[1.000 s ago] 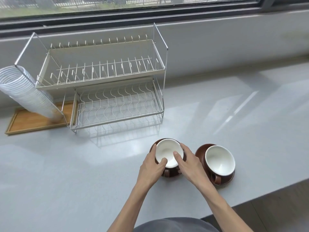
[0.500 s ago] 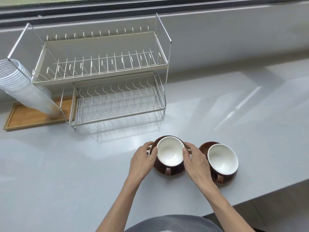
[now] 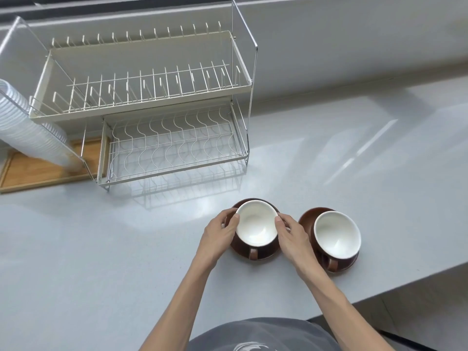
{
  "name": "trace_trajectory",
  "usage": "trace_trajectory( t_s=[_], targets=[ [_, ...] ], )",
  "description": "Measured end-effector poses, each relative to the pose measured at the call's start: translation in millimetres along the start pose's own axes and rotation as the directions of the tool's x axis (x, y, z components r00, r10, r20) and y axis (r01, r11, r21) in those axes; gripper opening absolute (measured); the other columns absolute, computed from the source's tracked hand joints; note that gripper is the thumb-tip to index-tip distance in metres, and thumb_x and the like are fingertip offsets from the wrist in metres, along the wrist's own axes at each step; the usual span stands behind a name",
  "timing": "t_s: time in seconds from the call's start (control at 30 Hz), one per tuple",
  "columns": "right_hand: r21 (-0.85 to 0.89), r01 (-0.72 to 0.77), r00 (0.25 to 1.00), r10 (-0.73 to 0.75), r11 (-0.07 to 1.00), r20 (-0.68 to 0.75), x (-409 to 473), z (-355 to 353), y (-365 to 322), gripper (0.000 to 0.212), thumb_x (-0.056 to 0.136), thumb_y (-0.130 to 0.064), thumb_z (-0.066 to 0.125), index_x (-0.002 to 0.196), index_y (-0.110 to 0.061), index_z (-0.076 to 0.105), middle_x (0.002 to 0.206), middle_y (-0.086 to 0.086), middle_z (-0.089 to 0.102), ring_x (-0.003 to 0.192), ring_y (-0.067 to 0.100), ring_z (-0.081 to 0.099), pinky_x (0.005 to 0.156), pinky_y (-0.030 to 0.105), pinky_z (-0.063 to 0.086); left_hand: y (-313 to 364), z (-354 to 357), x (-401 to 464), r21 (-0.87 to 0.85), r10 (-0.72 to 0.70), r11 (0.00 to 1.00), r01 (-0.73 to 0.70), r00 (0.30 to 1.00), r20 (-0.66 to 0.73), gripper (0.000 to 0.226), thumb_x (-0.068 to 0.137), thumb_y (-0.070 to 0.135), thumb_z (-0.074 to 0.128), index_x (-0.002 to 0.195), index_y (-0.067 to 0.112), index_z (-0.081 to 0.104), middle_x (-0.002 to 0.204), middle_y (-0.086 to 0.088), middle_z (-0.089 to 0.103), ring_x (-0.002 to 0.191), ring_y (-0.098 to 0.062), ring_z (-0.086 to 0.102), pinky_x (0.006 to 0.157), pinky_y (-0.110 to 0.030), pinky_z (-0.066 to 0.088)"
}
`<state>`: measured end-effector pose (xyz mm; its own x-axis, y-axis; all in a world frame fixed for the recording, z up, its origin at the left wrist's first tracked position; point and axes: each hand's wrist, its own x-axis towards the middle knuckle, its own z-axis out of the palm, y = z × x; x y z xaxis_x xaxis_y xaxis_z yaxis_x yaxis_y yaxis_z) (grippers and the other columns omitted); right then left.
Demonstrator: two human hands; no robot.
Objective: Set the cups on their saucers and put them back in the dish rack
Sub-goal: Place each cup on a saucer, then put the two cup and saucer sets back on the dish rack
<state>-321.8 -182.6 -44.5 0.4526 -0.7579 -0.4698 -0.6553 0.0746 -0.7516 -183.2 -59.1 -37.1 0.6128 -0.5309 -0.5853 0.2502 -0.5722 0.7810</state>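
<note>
On the pale grey countertop (image 3: 76, 249) two brown ceramic cups with white insides each sit upright on a round brown saucer, side by side near the front edge. The left cup (image 3: 256, 226) rests on its saucer (image 3: 266, 254) with its handle turned toward the person, and both bare hands frame it. The left hand (image 3: 219, 234) is cupped against the cup's left side, thumb lying at the white rim, the other fingers curled round toward the far edge of the saucer; the right hand (image 3: 291, 234) mirrors it on the right side, thumb tip at the rim. Both hands are closed on this cup and saucer set — whether the fingers reach under the saucer cannot be told. The set looks to be resting on the counter. Just beside it to the right, untouched, the second cup (image 3: 337, 234) stands on its own saucer (image 3: 305, 221), handle also toward the person. Well behind them stands the two-tier white wire dish rack (image 3: 152, 97), both tiers bare. To the rack's left a leaning stack of clear plastic cups (image 3: 27, 130) lies over a wooden tray (image 3: 38, 171).
</note>
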Motion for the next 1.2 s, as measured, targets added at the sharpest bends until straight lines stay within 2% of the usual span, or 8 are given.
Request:
trace_trajectory(
  t_s=[0.2, 0.37, 0.43, 0.57, 0.63, 0.77, 1.1, 1.2],
  targets=[
    [-0.021, 0.050, 0.998, -0.049, 0.999, 0.026, 8.5, 3.3, -13.6, 0.028, 0.100, -0.039, 0.047, 0.116, -0.029, 0.067, 0.095, -0.022, 0.065, 0.103, 0.015, 0.061, 0.084, 0.028, 0.040, -2.2, -7.6, -2.9, -0.046, 0.006, 0.999, -0.007, 0.999, -0.031, 0.039, 0.082, 0.059, 0.054, 0.116, 0.044, 0.067, 0.119, 0.005, 0.066, 0.115, -0.022, 0.064, 0.100, -0.049, 0.053],
    [-0.042, 0.104, 0.990, -0.100, 0.994, 0.097, 17.7, 7.8, -33.4, 0.030, 0.100, -0.038, 0.045, 0.118, -0.027, 0.067, 0.104, -0.009, 0.069, 0.105, 0.017, 0.060, 0.088, 0.032, 0.044, 4.3, -23.8, -5.5, -0.081, -0.010, 0.997, 0.005, 0.999, -0.052, 0.026, 0.085, 0.055, 0.056, 0.107, 0.046, 0.066, 0.120, -0.005, 0.065, 0.112, -0.026, 0.066, 0.095, -0.050, 0.057],
    [-0.062, 0.129, 0.985, -0.120, 0.990, 0.121, 21.2, 9.8, -43.2, 0.030, 0.100, -0.038, 0.045, 0.117, -0.029, 0.068, 0.099, -0.010, 0.068, 0.102, 0.019, 0.061, 0.084, 0.034, 0.047, 8.3, -31.1, -5.5, -0.105, -0.017, 0.994, 0.010, 0.998, -0.064, 0.025, 0.088, 0.050, 0.057, 0.109, 0.042, 0.066, 0.118, -0.008, 0.067, 0.109, -0.027, 0.067, 0.089, -0.050, 0.060],
    [-0.074, 0.151, 0.978, -0.138, 0.986, 0.156, 29.1, 15.1, -66.4, 0.027, 0.099, -0.039, 0.045, 0.113, -0.034, 0.068, 0.095, -0.017, 0.067, 0.101, 0.021, 0.062, 0.091, 0.045, 0.054, 18.3, -42.8, -3.9, -0.138, -0.035, 0.990, 0.017, 0.991, -0.132, 0.017, 0.094, 0.042, 0.055, 0.108, 0.041, 0.064, 0.114, -0.007, 0.068, 0.104, -0.026, 0.068, 0.084, -0.047, 0.062],
    [-0.073, 0.159, 0.974, -0.144, 0.985, 0.177, 33.4, 17.4, -78.6, 0.025, 0.097, -0.040, 0.046, 0.108, -0.034, 0.068, 0.097, -0.013, 0.069, 0.102, 0.021, 0.063, 0.093, 0.047, 0.055, 24.3, -49.1, -3.1, -0.149, -0.043, 0.989, 0.018, 0.985, -0.165, 0.017, 0.095, 0.042, 0.054, 0.109, 0.039, 0.063, 0.115, -0.007, 0.068, 0.105, -0.026, 0.068, 0.083, -0.046, 0.063],
    [-0.070, 0.190, 0.961, -0.171, 0.979, 0.219, 42.6, 20.8, -103.7, 0.033, 0.095, -0.040, 0.046, 0.114, -0.029, 0.070, 0.109, -0.003, 0.070, 0.107, 0.022, 0.064, 0.096, 0.050, 0.054, 37.9, -63.9, 1.3, -0.170, -0.042, 0.985, 0.008, 0.980, -0.196, 0.024, 0.096, 0.040, 0.053, 0.117, 0.033, 0.064, 0.117, -0.008, 0.068, 0.105, -0.026, 0.068, 0.077, -0.040, 0.063],
    [-0.050, 0.259, 0.942, -0.240, 0.965, 0.236, 73.3, 31.9, -158.1, 0.023, 0.094, -0.039, 0.044, 0.090, -0.034, 0.066, 0.097, -0.004, 0.070, 0.099, 0.024, 0.065, 0.093, 0.049, 0.055, 76.3, -90.2, 29.6, -0.209, -0.013, 0.976, -0.052, 0.955, -0.295, 0.027, 0.096, 0.037, 0.054, 0.120, 0.031, 0.064, 0.119, -0.006, 0.067, 0.105, -0.025, 0.067, 0.077, -0.040, 0.062],
    [-0.049, 0.246, 0.945, -0.228, 0.968, 0.236, 84.5, 38.1, -170.8, 0.028, 0.093, -0.037, 0.043, 0.098, -0.029, 0.069, 0.092, -0.005, 0.068, 0.099, 0.025, 0.065, 0.093, 0.050, 0.055, 87.6, -99.1, 43.0, -0.192, -0.008, 0.980, -0.054, 0.951, -0.309, 0.028, 0.095, 0.036, 0.054, 0.120, 0.030, 0.065, 0.119, -0.007, 0.067, 0.095, -0.025, 0.067, 0.080, -0.043, 0.062]
  ],
)
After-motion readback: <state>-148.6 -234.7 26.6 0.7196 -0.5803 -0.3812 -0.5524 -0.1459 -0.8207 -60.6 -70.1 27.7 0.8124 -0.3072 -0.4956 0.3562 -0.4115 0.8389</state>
